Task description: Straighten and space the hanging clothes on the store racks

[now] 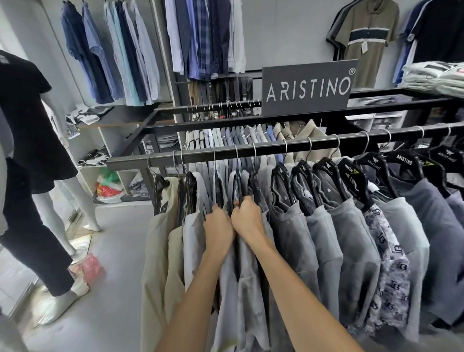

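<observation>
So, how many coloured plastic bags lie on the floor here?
2. A red, green and white plastic bag sits by the low white shelf; a pink plastic bag lies beside the black-clothed mannequin. Others may be hidden behind the hanging clothes.

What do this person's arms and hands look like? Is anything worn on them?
The left forearm and right forearm are bare, with no sleeves in view. The left hand and right hand wear no gloves. No watch, bracelet or ring shows on the visible wrists and backs of the hands.
</observation>
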